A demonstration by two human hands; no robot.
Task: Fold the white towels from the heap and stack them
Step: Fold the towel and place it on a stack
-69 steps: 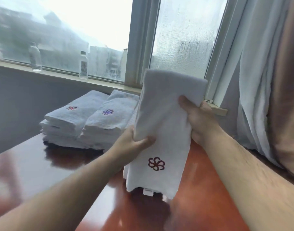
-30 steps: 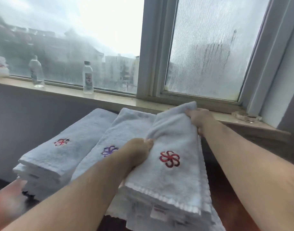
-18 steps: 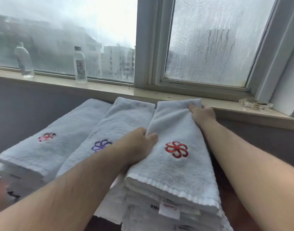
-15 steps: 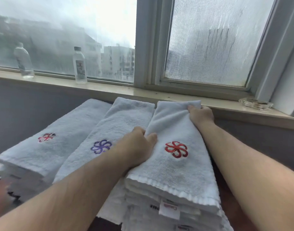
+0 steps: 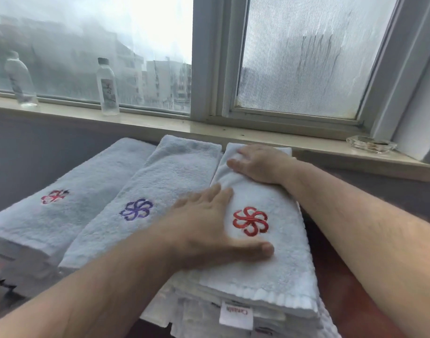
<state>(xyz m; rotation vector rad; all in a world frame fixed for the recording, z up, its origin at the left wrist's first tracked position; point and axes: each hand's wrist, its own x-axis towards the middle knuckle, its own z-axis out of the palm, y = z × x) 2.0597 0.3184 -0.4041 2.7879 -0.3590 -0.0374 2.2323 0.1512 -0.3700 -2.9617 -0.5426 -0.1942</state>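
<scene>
Beside two other stacks [image 5: 160,181], left hand [image 5: 209,230] and right hand [image 5: 260,164] press the top towel [image 5: 277,264], fingers [image 5: 221,193] flat

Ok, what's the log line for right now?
step: pressing flat | left hand: flat on white folded towel with red flower | right hand: flat on its far end | place: top of rightmost towel stack

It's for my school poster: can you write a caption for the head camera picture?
Left hand and right hand press flat on the red-flower towel atop the rightmost stack.
</scene>
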